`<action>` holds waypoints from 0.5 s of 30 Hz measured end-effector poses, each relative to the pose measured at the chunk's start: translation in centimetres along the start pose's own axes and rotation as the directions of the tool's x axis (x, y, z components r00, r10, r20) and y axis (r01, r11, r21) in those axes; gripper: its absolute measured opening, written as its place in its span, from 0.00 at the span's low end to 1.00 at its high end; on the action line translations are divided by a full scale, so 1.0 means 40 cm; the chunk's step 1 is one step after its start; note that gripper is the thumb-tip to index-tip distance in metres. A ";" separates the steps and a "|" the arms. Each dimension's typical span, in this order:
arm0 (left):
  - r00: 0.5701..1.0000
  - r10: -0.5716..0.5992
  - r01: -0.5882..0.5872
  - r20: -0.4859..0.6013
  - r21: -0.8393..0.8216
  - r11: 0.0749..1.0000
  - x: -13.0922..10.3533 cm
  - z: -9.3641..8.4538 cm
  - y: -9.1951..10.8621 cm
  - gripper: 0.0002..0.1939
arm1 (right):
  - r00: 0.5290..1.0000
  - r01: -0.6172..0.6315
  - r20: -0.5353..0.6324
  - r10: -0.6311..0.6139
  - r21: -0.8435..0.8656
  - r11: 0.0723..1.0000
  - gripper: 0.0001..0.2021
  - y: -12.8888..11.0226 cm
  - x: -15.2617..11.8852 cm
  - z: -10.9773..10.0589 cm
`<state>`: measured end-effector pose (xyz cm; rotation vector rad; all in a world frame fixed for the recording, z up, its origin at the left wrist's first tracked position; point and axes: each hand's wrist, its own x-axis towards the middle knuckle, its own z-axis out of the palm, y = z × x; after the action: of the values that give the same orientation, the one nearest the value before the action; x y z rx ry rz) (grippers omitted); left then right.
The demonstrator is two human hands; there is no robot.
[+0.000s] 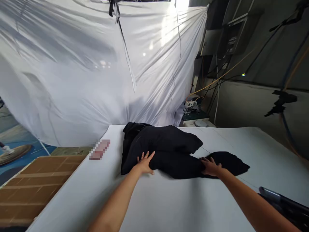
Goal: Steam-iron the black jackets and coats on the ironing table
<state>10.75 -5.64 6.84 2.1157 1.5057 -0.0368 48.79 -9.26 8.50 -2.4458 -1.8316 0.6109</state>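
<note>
We have both hands on a black cloth (166,138) that lies in loose folds on a white table (164,206). Our left hand (145,163) rests near its left part, fingers spread; our right hand (211,166) lies farther along, on the lower length that reaches out to the right, thumb apart from the fingers. To the left, near the table's edge, we see a pinkish patch (100,150) — pixelated, so we cannot tell what it is. White sheeting (91,71) hangs behind, brown cardboard (45,183) lies beside the table, and a dark object (282,201) sits at the right — partly behind our forearm.
</note>
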 end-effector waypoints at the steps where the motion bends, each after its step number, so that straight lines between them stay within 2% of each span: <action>1: 0.999 -0.048 0.048 0.010 0.032 0.998 0.002 0.020 0.017 0.68 | 1.000 -0.012 0.002 0.012 0.003 1.000 0.27 -0.015 -0.010 0.015; 2: 0.997 -0.074 0.075 -0.013 0.052 0.996 0.005 0.034 0.041 0.71 | 1.000 0.014 0.021 -0.015 0.069 0.998 0.25 -0.038 -0.021 0.021; 3: 0.996 -0.060 0.064 -0.061 0.057 0.996 0.006 0.044 0.071 0.72 | 0.995 0.072 0.055 -0.085 0.204 0.976 0.23 -0.069 -0.033 0.018; 4: 0.993 0.002 0.004 -0.121 0.048 0.999 0.008 0.052 0.105 0.70 | 0.979 0.128 0.098 -0.178 0.382 0.915 0.23 -0.104 -0.045 0.009; 5: 0.978 0.094 -0.091 -0.187 0.022 0.996 0.010 0.058 0.140 0.65 | 0.951 0.155 0.136 -0.276 0.563 0.812 0.23 -0.139 -0.055 -0.006; 7: 0.920 0.235 -0.284 -0.313 -0.121 0.951 0.015 0.062 0.198 0.45 | 0.914 0.094 0.165 -0.370 0.803 0.589 0.24 -0.197 -0.069 -0.046; 8: 0.905 0.221 -0.325 -0.364 -0.255 0.911 0.018 0.060 0.215 0.34 | 0.925 0.055 0.157 -0.347 0.846 0.530 0.24 -0.214 -0.069 -0.067; 9: 0.905 0.148 -0.325 -0.400 -0.422 0.846 0.021 0.054 0.220 0.26 | 0.952 0.032 0.132 -0.276 0.855 0.518 0.23 -0.220 -0.064 -0.088; 10: 0.912 0.032 -0.295 -0.409 -0.600 0.743 0.022 0.045 0.214 0.23 | 0.981 0.019 0.088 -0.171 0.841 0.541 0.22 -0.215 -0.055 -0.105; 11: 0.917 -0.093 -0.258 -0.387 -0.757 0.601 0.020 0.032 0.195 0.23 | 0.998 0.000 0.033 -0.045 0.816 0.578 0.22 -0.199 -0.043 -0.117; 12: 0.918 -0.198 -0.231 -0.344 -0.869 0.438 0.013 0.017 0.167 0.25 | 0.997 -0.036 -0.017 0.081 0.794 0.607 0.23 -0.176 -0.028 -0.123; 14: 0.912 -0.334 -0.201 -0.238 -0.969 0.142 -0.020 -0.021 0.089 0.27 | 0.961 -0.147 -0.027 0.275 0.792 0.592 0.30 -0.122 0.003 -0.115; 15: 0.910 -0.372 -0.186 -0.183 -0.982 0.030 -0.047 -0.041 0.043 0.27 | 0.952 -0.194 0.018 0.306 0.809 0.555 0.33 -0.101 0.018 -0.102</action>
<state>11.11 -6.98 9.55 0.7348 1.1547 1.1913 46.57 -6.50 13.07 -1.9985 -0.8109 0.9985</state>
